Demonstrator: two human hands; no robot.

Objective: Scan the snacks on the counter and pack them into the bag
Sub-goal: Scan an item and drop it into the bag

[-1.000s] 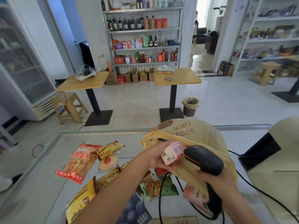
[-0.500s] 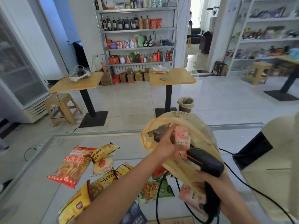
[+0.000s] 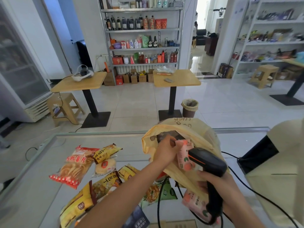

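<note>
The scanner [image 3: 207, 160] hides part of the pink carton [image 3: 183, 153]; the dark packet [image 3: 137, 218] is cropped below.

Upside-down "GOOD LUCK" on yellow bag [image 3: 202, 134]

I'm standing in a small shop, on the serving side of its glass counter [image 3: 98, 133]. Snack packets [image 3: 77, 165] lie spread on it. My right hand [image 3: 218, 183] grips a corded barcode scanner [image 3: 206, 160], and my left hand [image 3: 166, 149] holds a pink packet [image 3: 185, 155] at the mouth of a yellow carrier bag [image 3: 197, 129]. Across the tiled floor a metal rack [image 3: 141, 30] carries rows of bottles [image 3: 125, 23], pouches and cleaning stuff, with open cartons [image 3: 134, 78] lined up beneath it. White shelves [image 3: 271, 42] to the right hold more goods, too blurred to name. A glass-door fridge [image 3: 18, 71] stands at the left. Small wooden tables [image 3: 79, 82] and low stools [image 3: 263, 75] sit out on the floor.
</note>
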